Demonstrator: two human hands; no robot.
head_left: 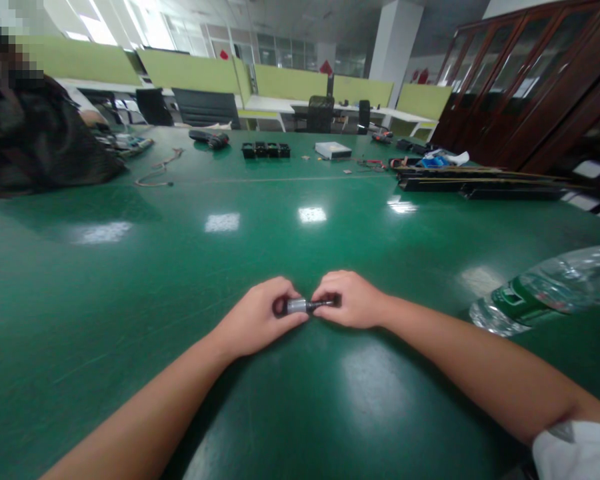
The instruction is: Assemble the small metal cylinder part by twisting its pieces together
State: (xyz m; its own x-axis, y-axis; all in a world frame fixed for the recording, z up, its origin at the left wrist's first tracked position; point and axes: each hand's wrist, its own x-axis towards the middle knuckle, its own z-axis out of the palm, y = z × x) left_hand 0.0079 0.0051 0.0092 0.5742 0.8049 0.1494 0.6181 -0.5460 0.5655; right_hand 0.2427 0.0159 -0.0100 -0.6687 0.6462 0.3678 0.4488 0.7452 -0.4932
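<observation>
A small cylinder with a silver-grey body and a thin dark shaft (297,306) lies level between my two hands, low over the green table. My left hand (260,317) is closed round its thicker end, thumb and fingers pinching the grey body. On the other side my right hand (353,300) pinches the thin dark shaft between thumb and fingers. The fingertips of both hands nearly meet at the middle. My fingers partly cover both ends, so its exact kind cannot be made out.
A clear plastic bottle with a green label (530,303) lies beside my right forearm on the green table (130,280). Farther back are black blocks (266,151), a white box (333,150), a cable (155,175) and long dark rails (515,187). A dark mesh form (45,143) fills the far left.
</observation>
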